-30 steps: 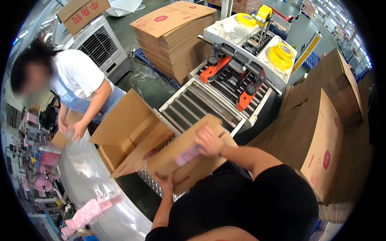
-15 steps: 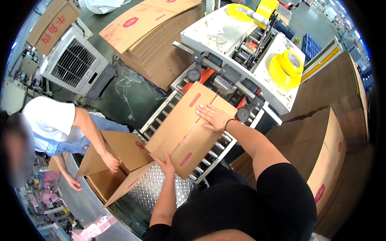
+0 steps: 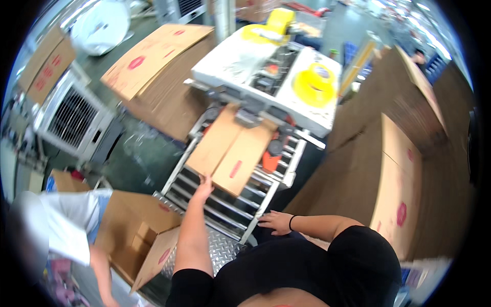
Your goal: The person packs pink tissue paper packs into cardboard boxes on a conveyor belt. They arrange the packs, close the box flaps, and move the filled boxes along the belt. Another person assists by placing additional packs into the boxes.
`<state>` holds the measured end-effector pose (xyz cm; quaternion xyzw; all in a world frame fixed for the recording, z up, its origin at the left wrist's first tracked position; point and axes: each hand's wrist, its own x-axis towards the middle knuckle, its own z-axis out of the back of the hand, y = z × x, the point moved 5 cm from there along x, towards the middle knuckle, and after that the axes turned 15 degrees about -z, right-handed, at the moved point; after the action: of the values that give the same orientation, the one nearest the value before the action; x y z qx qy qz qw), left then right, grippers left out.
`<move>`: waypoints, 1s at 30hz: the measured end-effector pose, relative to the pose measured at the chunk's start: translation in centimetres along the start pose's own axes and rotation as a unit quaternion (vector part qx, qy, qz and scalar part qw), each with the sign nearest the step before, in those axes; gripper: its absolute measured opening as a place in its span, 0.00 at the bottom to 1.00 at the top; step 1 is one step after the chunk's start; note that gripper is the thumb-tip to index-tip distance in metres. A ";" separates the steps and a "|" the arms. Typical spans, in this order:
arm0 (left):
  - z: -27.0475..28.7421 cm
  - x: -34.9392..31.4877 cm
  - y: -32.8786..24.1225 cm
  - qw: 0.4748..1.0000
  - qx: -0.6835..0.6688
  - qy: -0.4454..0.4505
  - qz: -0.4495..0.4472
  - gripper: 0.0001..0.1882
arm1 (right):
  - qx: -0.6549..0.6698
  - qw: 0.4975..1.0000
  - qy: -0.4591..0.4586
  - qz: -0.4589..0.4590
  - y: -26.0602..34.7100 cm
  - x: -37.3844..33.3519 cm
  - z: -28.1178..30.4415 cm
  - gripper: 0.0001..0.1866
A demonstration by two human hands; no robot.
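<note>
A closed brown carton point(image 3: 239, 162) lies on the roller conveyor point(image 3: 228, 205), its far end between the side belts and under the head of a carton-sealing machine point(image 3: 225, 56). The fingers of my left hand point(image 3: 204, 188) are stretched out against the carton's near edge at its left corner, without wrapping round it. My right hand point(image 3: 276, 222) is off the carton, with its fingers stretched out by the right rail near the conveyor's near end. It holds nothing that I can see.
Rolls of yellow tape point(image 3: 315, 84) lie on the machine. An open carton point(image 3: 120, 220) stands at left beside a co-worker in a white shirt point(image 3: 66, 225). Stacks of flat cardboard point(image 3: 169, 105) stand behind left and at right point(image 3: 332, 174). A grey air cooler point(image 3: 74, 120) is farther left.
The carton has moved away from me into the sealing machine. My right hand has left its top and come back to the rail. My left hand has followed the carton forward.
</note>
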<state>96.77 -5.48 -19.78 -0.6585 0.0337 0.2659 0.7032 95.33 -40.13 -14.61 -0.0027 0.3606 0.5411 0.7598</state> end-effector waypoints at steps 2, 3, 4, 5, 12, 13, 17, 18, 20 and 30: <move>-1.8 -1.9 0.6 0.995 0.014 0.097 -0.004 0.49 | 0.050 0.965 0.179 -0.185 -1.9 -4.7 -2.7 0.36; -1.2 -3.0 4.2 0.990 0.021 0.046 -0.130 0.43 | 0.065 0.963 0.117 -0.235 -1.8 -7.4 0.0 0.32; -4.1 -6.2 4.1 0.978 0.108 0.056 -0.170 0.37 | 0.132 0.934 0.072 -0.324 -1.6 -12.3 1.4 0.30; -5.8 -9.4 6.5 0.970 0.148 0.112 -0.154 0.34 | 0.123 0.931 -0.083 -0.333 -0.5 -17.1 3.3 0.28; -8.7 -34.8 23.6 0.935 0.301 0.189 -0.012 0.33 | -0.048 0.807 -0.350 -0.473 2.0 -41.6 -0.3 0.24; -7.4 -35.7 23.6 0.940 0.301 0.162 0.009 0.32 | -0.085 0.807 -0.356 -0.464 2.8 -43.5 -2.0 0.25; -0.5 -37.5 22.6 0.956 0.287 0.004 0.063 0.29 | -0.106 0.810 -0.380 -0.434 4.8 -46.1 -4.1 0.26; 1.2 -38.1 22.2 0.958 0.276 -0.040 0.072 0.28 | -0.098 0.818 -0.392 -0.410 4.6 -46.2 -3.7 0.27; 3.3 -39.6 21.6 0.957 0.247 -0.124 0.086 0.27 | -0.140 0.848 -0.318 -0.400 4.1 -46.0 -2.7 0.28; -16.6 -41.6 23.3 0.993 0.107 0.049 0.027 0.22 | -0.053 0.645 -0.648 -0.402 5.2 -53.6 -0.7 0.27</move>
<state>56.42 -35.08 -26.58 -0.5905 0.1142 0.2464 0.7599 82.35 -82.20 16.45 0.1638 -0.2894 0.0647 0.9409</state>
